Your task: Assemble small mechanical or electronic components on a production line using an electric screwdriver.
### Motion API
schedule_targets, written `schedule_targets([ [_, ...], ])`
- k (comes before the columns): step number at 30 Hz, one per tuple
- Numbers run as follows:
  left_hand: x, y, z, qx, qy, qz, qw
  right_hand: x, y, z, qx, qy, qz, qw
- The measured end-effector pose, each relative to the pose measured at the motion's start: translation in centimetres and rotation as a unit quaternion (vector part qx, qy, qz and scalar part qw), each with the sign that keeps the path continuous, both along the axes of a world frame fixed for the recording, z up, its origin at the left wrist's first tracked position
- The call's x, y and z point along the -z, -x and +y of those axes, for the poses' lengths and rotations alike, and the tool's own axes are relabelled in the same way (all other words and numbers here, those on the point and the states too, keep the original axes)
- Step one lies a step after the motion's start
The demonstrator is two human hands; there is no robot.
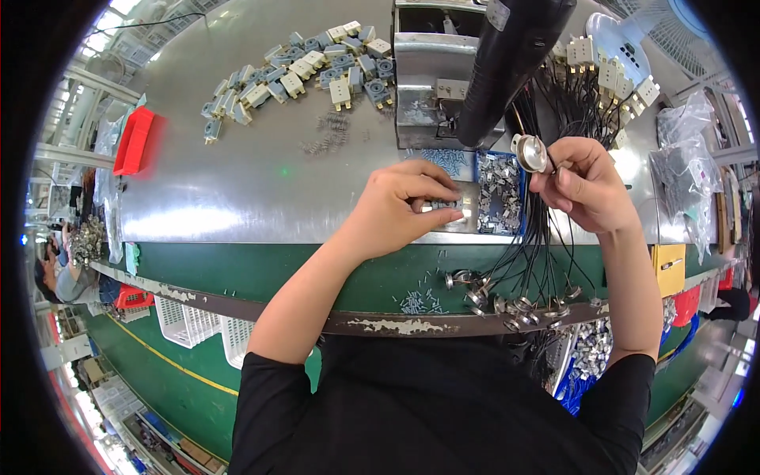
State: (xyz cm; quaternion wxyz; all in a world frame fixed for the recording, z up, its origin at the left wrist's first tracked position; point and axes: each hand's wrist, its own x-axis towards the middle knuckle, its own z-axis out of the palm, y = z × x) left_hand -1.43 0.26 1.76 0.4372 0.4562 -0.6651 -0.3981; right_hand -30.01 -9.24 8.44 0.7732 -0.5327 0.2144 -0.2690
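My right hand [587,184] is raised over the right part of the bench, its fingers closed on a round silver metal part [531,153] with a black wire. My left hand [400,207] is lower, at a small metal plate [469,207] near the bench's front edge. Its thumb and fingers curl together around something small and metallic, mostly hidden by the fingers. Directly right of that plate stands a blue tray [500,194] of small metal pieces. Blue-grey screws [443,161] lie behind my left hand.
A metal machine [434,95] with a thick black cylinder [507,71] stands behind my hands. White-and-grey plug-like blocks [317,65] and springs [331,133] lie behind left. Black-wired round parts [522,305] rest at the front edge. A red bin [134,142] sits far left; a fan [669,36] far right.
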Motion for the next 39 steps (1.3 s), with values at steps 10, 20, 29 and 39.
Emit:
schedule_targets([
  [10,1.2,-0.4,-0.3,0.010,-0.001,0.018,1.000,0.7,-0.2,1.3,0.057,0.019,0.003,0.998],
  [20,1.0,-0.5,0.1,-0.020,-0.019,0.029,0.999,0.6,-2.5,2.6,0.029,0.034,0.159,0.986],
  [29,0.8,-0.7,-0.1,-0.019,0.016,0.009,1.000,0.9,-3.2,2.7,0.048,0.034,0.213,0.975],
  [39,1.9,0.1,0.0,-0.052,0.103,0.034,0.993,1.5,-5.1,3.6,0.048,0.080,0.297,0.950],
])
